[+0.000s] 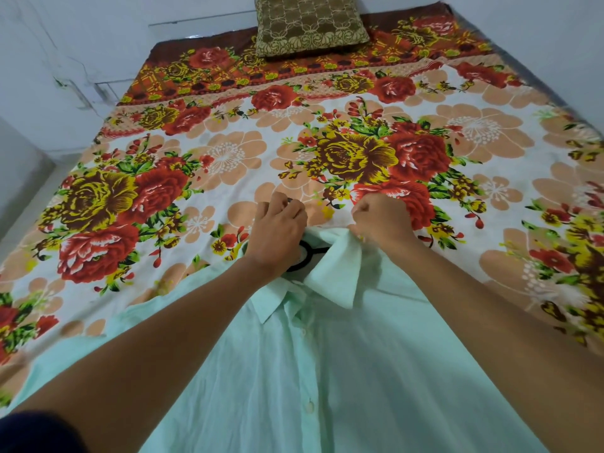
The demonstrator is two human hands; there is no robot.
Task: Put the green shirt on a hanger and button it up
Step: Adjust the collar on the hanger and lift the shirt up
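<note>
Green shirt (327,371) on floral bedsheet (228,152), pillow (309,24) beyond

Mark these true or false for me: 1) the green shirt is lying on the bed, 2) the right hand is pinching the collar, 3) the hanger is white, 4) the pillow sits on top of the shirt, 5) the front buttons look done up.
1) True. The green shirt lies flat on the floral bedsheet.
2) True. The right hand grips the collar on its side.
3) False. The hanger showing at the neck opening is black, under the left hand.
4) False. The pillow is at the far end of the bed, well apart from the shirt.
5) True. The visible buttons appear fastened, with the placket closed.
</note>
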